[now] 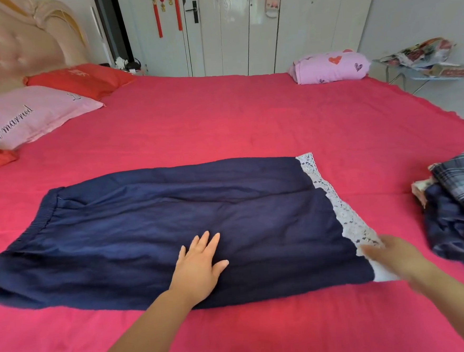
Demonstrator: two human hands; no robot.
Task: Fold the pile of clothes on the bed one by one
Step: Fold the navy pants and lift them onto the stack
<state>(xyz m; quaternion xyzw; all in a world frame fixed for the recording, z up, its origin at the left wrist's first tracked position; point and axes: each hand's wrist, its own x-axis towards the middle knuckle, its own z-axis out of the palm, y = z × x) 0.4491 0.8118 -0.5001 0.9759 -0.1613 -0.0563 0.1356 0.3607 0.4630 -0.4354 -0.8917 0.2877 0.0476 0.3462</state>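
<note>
A navy garment (173,221) lies spread flat across the middle of the red bed (221,121), stretching from the left edge of the frame to right of centre. Its elastic waistband (40,216) is at the left end and its white lace hem (334,199) runs down the right end.

The left hand (198,263) rests flat on the garment near its lower edge, a little left of centre, with fingers straight and slightly spread. It grips nothing. The right hand (393,255) is at the lower right, over the bottom corner of the lace hem. It is blurred, and whether it pinches the lace or only touches it cannot be told.

At the right edge of the frame sits the pile (458,209) – plaid and dark blue cloth, heaped and rumpled, well apart from the garment.

In the upper left are a pink pillow (29,115) and a red pillow (81,79) against a tufted headboard (10,45). A pink bundle (330,67) with hearts lies at the bed's far edge, upper right.
</note>
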